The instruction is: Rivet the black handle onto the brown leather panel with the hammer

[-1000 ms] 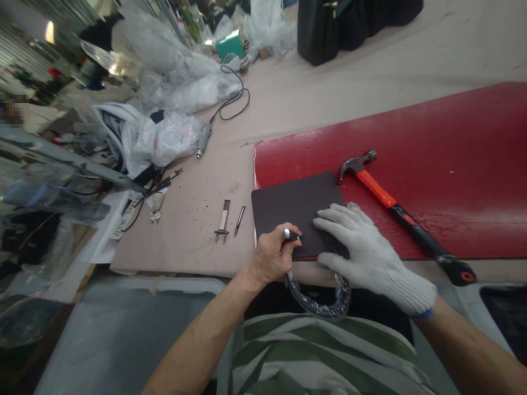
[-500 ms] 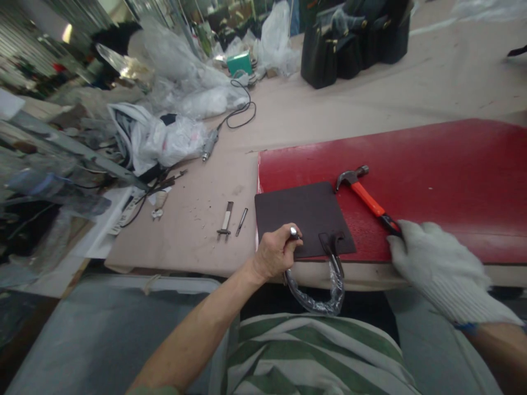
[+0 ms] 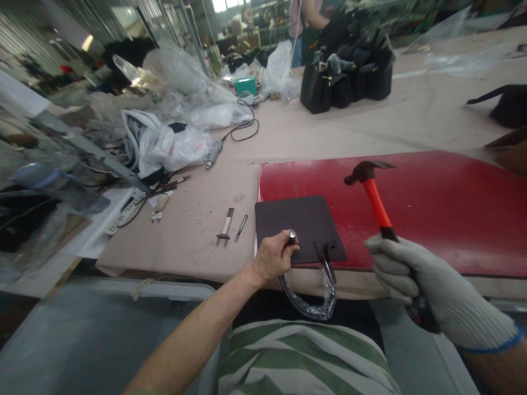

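My bare left hand point(image 3: 272, 259) is closed on a small metal punch point(image 3: 292, 236), its tip standing on the near edge of a dark brown leather panel point(image 3: 298, 222). The panel lies on a red mat point(image 3: 432, 203), and a plastic-wrapped bag handle point(image 3: 313, 299) hangs from it over the table edge. My gloved right hand point(image 3: 415, 282) grips the black end of an orange-handled hammer point(image 3: 373, 192), raised with its head up above the mat.
Two small metal tools point(image 3: 230, 225) lie on the beige table left of the panel. Plastic bags point(image 3: 177, 131), a cable and a power tool point(image 3: 214, 153) crowd the left. Black handbags point(image 3: 346, 82) stand at the back, a person behind them.
My right hand left the leather panel, reached right to the hammer lying on the red mat, took its handle and lifted it upright. My left hand kept the punch in place.
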`<control>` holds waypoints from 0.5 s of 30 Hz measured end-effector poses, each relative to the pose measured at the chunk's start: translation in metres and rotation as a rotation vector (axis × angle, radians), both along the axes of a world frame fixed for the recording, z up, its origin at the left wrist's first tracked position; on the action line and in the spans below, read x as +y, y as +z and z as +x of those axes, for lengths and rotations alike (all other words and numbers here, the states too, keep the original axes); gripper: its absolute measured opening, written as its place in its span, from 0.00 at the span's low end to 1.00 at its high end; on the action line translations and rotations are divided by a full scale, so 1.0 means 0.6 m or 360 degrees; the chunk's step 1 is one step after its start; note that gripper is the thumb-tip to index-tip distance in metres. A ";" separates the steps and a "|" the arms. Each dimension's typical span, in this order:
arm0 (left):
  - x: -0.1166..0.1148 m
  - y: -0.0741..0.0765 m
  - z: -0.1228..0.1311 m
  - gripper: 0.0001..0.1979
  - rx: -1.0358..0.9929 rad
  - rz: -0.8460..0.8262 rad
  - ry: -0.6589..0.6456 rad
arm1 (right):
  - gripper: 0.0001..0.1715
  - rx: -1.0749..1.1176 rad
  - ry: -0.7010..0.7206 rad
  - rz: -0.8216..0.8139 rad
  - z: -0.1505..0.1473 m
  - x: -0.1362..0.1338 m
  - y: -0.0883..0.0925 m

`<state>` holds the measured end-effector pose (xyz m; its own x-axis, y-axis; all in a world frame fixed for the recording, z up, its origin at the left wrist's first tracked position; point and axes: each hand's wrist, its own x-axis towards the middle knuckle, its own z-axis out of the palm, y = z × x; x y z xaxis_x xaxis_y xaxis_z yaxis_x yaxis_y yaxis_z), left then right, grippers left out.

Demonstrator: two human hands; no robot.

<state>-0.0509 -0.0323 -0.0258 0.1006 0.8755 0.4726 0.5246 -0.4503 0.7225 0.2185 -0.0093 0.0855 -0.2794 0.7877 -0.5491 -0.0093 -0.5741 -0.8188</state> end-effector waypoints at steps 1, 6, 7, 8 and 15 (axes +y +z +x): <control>0.000 0.000 0.000 0.06 0.0000 -0.0004 0.0003 | 0.22 0.0074 0.0026 0.0002 0.001 -0.009 0.002; 0.001 0.000 0.003 0.05 0.0028 -0.0023 0.0017 | 0.21 -0.0447 0.0276 0.0470 -0.010 -0.033 0.020; 0.001 0.000 0.003 0.05 0.0029 -0.0027 0.0028 | 0.22 -0.0643 0.0324 0.0646 -0.014 -0.036 0.028; 0.001 0.000 0.004 0.05 0.0027 -0.0032 0.0035 | 0.23 -0.0810 0.0366 0.0841 -0.018 -0.039 0.038; 0.001 -0.002 0.008 0.06 0.0084 -0.0021 0.0060 | 0.20 -0.1410 0.0414 0.1843 -0.027 -0.053 0.085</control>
